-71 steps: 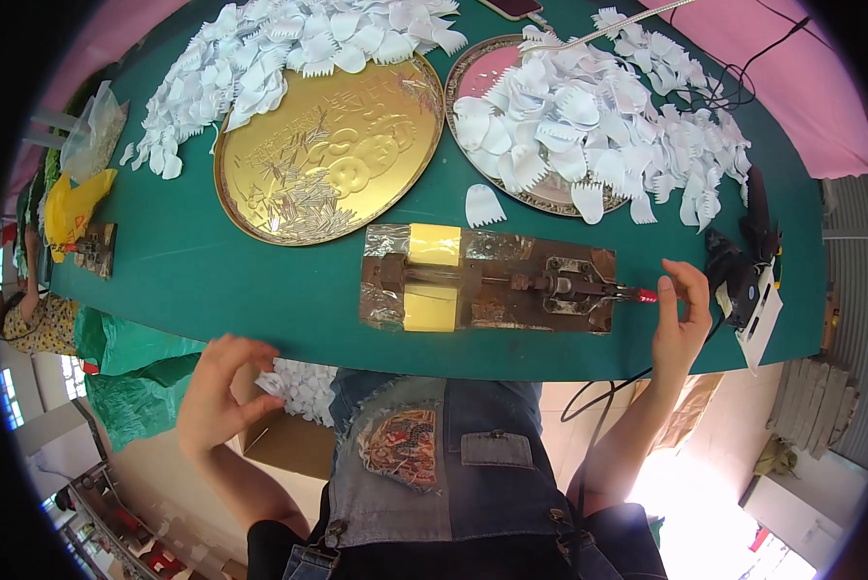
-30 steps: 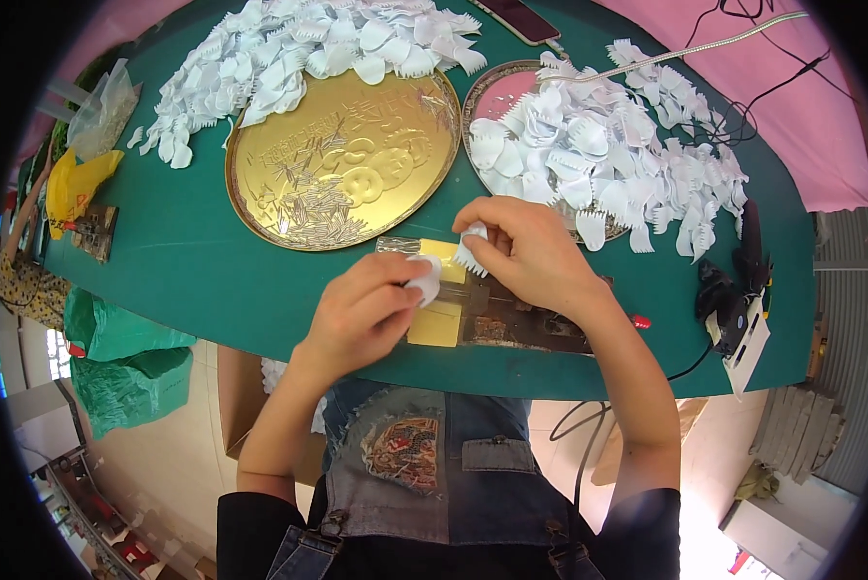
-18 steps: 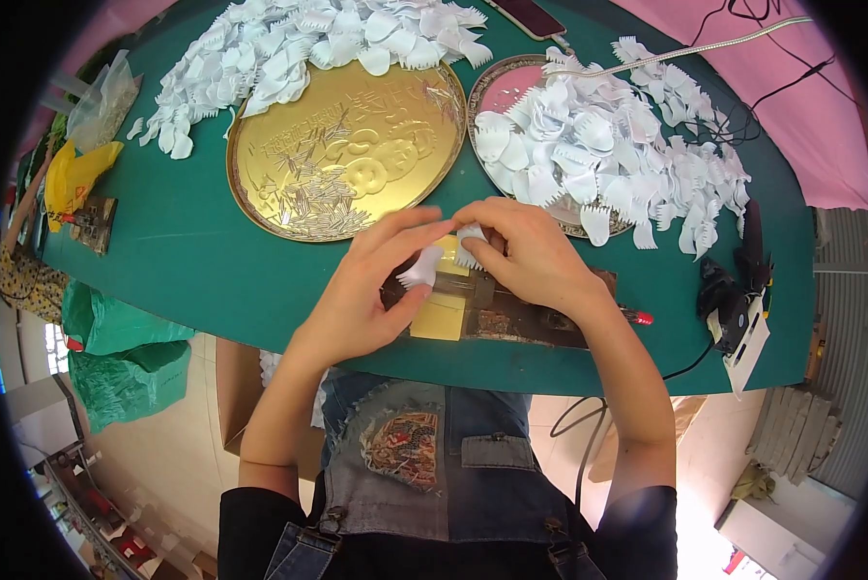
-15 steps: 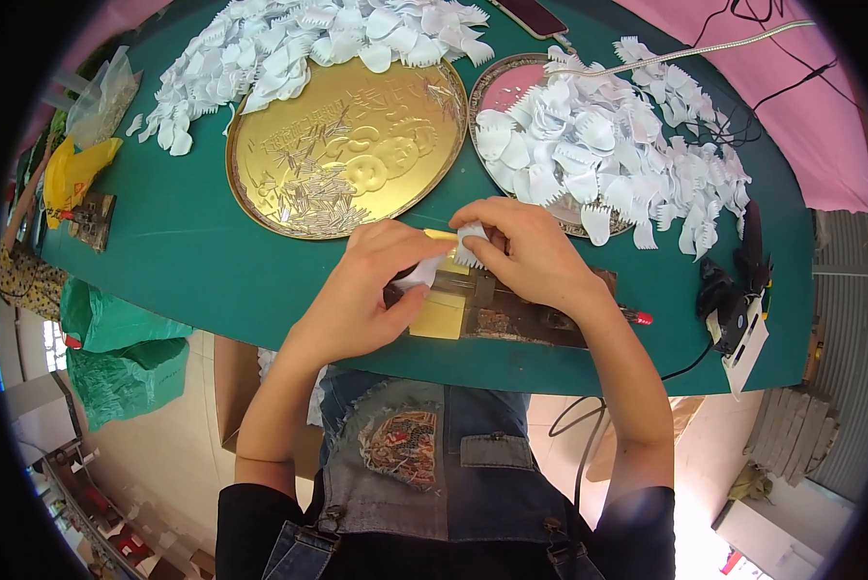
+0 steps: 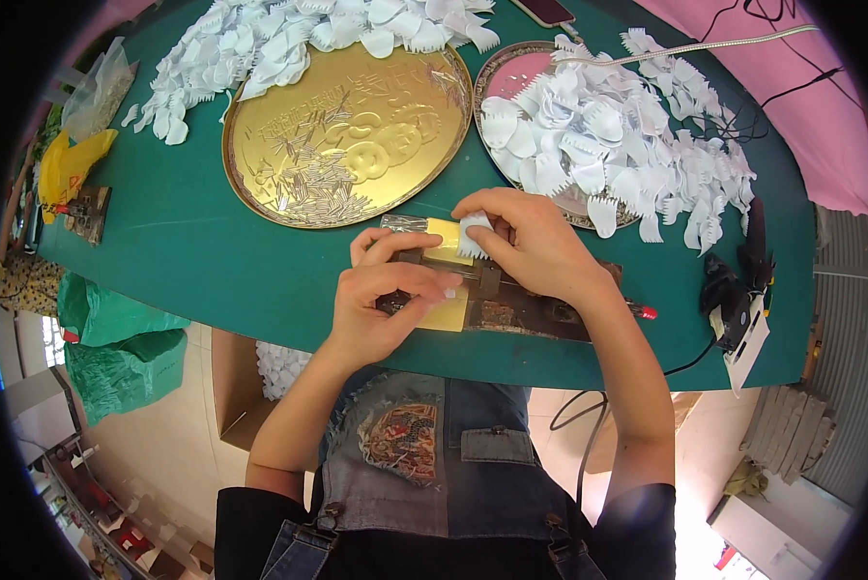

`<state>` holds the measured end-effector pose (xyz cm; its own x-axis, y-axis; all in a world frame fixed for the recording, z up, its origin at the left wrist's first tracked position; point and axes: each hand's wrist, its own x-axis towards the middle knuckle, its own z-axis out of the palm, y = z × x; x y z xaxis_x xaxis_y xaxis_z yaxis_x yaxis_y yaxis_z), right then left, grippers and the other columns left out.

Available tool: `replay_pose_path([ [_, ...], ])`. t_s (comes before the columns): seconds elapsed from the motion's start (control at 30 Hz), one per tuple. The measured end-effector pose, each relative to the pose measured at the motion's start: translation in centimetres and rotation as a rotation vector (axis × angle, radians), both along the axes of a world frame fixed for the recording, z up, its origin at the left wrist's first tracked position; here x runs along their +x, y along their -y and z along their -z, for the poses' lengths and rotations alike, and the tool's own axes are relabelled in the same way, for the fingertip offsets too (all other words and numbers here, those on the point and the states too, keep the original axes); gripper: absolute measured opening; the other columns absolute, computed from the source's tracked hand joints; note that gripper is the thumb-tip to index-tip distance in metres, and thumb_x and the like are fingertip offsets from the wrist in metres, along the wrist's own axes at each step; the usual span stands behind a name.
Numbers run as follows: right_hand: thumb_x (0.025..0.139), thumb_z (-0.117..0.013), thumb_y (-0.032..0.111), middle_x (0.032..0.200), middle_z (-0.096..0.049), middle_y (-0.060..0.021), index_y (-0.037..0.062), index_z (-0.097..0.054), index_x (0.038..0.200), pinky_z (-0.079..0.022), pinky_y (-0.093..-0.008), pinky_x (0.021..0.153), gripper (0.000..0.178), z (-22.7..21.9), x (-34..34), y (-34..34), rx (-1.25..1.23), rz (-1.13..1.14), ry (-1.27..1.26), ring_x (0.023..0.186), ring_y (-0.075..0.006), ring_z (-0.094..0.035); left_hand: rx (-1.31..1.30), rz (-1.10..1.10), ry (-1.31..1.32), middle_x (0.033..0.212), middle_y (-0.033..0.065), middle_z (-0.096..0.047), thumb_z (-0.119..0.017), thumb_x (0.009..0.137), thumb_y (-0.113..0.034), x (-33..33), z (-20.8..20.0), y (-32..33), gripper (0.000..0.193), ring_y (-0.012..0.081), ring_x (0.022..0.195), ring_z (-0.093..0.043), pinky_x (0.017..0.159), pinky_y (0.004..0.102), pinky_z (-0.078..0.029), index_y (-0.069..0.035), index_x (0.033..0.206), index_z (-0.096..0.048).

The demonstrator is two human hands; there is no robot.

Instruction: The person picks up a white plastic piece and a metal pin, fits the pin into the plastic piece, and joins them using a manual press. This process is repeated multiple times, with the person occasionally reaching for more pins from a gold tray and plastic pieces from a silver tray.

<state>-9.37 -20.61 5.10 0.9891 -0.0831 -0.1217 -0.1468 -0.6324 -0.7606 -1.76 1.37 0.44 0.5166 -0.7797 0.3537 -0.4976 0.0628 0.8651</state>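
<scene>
My right hand [image 5: 535, 242] pinches a flat white piece with a toothed edge [image 5: 474, 236] between thumb and fingers, over the far side of a dark metal jig [image 5: 526, 314]. Yellow plates [image 5: 448, 314] lie on the jig's left part. My left hand [image 5: 381, 295] is over the jig's left end, its thumb and index finger drawn together around a small pale bit that is too small to name. Its other fingers reach toward the far yellow plate. Several thin metal pins [image 5: 405, 222] lie just beyond the jig.
A gold tray [image 5: 395, 82] holds scattered metal pins. White toothed pieces [image 5: 589, 145] heap on a second tray at right, and more [image 5: 289, 39] lie at the far left. A black tool with a cable [image 5: 734, 309] stands at the right edge. Below the table is a cardboard box [image 5: 245, 382].
My left hand has drawn back toward me and left, and the larger white piece in it no longer shows. My right hand keeps its toothed piece almost in place.
</scene>
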Motion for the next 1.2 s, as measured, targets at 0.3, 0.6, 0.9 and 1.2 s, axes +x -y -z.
replay_pose_path([
  [0.3,0.090,-0.063,0.012,0.084,-0.067,-0.0152,0.0060,-0.066,0.111,-0.050,-0.0425,0.070,0.022,0.4,-0.1,0.0,0.036,0.020,-0.002,0.073,-0.0323,-0.065,-0.080,-0.063,0.438,0.116,0.0046,-0.074,-0.079,0.072,-0.002,1.0,0.3,0.5,0.018,0.0291,0.120,-0.062,0.102,0.0454,-0.040,-0.011,0.085,-0.069],
  [0.6,0.088,-0.072,0.005,0.073,-0.055,-0.0024,0.0062,-0.066,0.113,-0.046,-0.0287,0.058,0.026,0.7,-0.2,0.1,-0.010,0.059,-0.026,0.059,-0.0112,-0.053,0.011,-0.024,0.406,0.107,0.0059,-0.068,-0.081,0.070,-0.007,1.3,-0.2,0.2,0.029,0.0269,0.103,-0.063,0.093,0.0425,-0.045,-0.008,0.097,-0.069],
  [0.9,0.087,-0.073,0.006,0.076,-0.060,-0.0017,0.0068,-0.067,0.112,-0.047,-0.0264,0.060,0.026,0.5,-0.1,-0.1,-0.007,0.078,-0.071,0.061,-0.0091,-0.056,0.025,-0.054,0.513,0.106,0.0050,-0.066,-0.077,0.073,-0.006,0.9,-0.4,0.3,0.027,0.0257,0.103,-0.062,0.093,0.0417,-0.045,-0.009,0.098,-0.068],
  [1.2,0.092,-0.065,0.018,0.080,-0.070,-0.0136,0.0095,-0.062,0.108,-0.052,-0.0460,0.064,0.019,0.2,0.1,-2.9,-0.202,-0.062,0.217,0.071,-0.0343,-0.068,0.000,-0.154,0.139,0.112,0.0089,-0.065,-0.078,0.074,-0.006,0.5,0.7,0.3,0.047,0.0308,0.107,-0.061,0.097,0.0421,-0.042,-0.007,0.118,-0.061],
])
